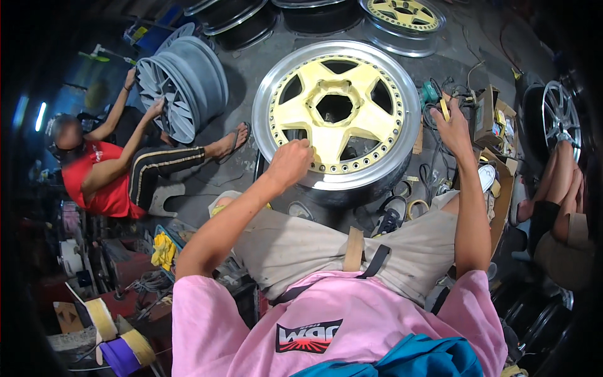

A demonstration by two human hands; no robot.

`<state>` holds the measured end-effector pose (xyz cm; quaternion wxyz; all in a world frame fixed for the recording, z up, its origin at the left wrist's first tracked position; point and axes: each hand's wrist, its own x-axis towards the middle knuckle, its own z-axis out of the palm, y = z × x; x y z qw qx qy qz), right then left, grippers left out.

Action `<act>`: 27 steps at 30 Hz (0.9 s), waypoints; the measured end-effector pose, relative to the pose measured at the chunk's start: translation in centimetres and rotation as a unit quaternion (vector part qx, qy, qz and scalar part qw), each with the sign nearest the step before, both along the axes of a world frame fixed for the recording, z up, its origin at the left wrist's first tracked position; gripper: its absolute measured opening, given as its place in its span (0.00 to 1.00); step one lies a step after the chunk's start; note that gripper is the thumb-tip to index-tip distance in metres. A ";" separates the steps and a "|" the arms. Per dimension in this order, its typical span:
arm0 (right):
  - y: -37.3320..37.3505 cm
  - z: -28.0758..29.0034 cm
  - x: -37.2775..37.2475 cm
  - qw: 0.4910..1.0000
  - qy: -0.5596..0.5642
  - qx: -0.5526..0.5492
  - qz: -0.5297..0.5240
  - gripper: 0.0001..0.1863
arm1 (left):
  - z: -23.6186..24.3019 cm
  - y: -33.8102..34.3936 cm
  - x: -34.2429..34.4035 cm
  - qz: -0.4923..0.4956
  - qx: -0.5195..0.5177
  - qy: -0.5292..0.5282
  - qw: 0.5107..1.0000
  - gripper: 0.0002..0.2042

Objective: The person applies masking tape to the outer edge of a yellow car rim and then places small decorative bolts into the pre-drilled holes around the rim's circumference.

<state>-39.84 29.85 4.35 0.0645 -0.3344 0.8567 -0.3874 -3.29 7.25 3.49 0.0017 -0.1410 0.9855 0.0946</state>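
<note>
In front of me lies a large wheel rim [402,85] with a polished silver lip, face up. Its star-shaped centre [339,135] has a pale yellow covering that looks like masking tape, ringed by small round holes. My left hand [291,163] rests at the near left of the yellow face, fingers curled closed. What those fingers pinch, if anything, is hidden. Off the wheel's right side, my right hand [452,125] is raised and closed around a slim yellow object [445,110], too small to name for sure.
At left a person in red [97,176] holds a grey wheel [201,81] upright. More rims, one yellow-faced [405,14], stand at the far side. Right of me are cardboard boxes [496,116], a green power tool [430,92], cords, and another person's legs beside a wheel [559,113]. Tape rolls [100,318] sit lower left.
</note>
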 end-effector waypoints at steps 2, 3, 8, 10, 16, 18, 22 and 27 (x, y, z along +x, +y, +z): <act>0.5 -1.0 -0.8 1.000 0.003 0.016 -0.003 0.26 | 0.1 -0.3 -1.3 0.000 0.004 0.017 1.000 0.05; 1.1 -1.9 -1.9 0.999 0.028 -0.020 0.014 0.27 | -0.3 0.2 -1.8 -0.003 0.010 0.031 0.999 0.06; 2.2 -1.1 -4.1 0.994 0.081 0.075 0.018 0.32 | -0.7 0.6 -1.5 0.026 0.029 0.001 0.999 0.08; 3.8 -0.3 -5.7 0.995 -0.089 0.039 -0.006 0.33 | 0.2 1.1 -0.8 0.032 0.030 0.000 0.999 0.08; 15.5 -6.4 -3.1 0.981 -0.105 0.104 -0.122 0.38 | -0.2 1.3 0.8 0.061 0.006 -0.040 0.997 0.09; 22.4 -15.0 1.6 0.995 -0.026 0.083 -0.043 0.33 | 5.4 4.5 -0.3 0.006 0.155 0.039 0.987 0.10; 25.0 -22.8 13.7 0.963 -0.270 -0.003 0.013 0.27 | 10.7 8.8 3.2 0.016 0.131 0.080 0.988 0.08; 24.1 -23.5 13.1 0.977 -0.214 0.002 -0.021 0.27 | 13.0 13.8 6.3 -0.034 0.126 0.021 0.991 0.07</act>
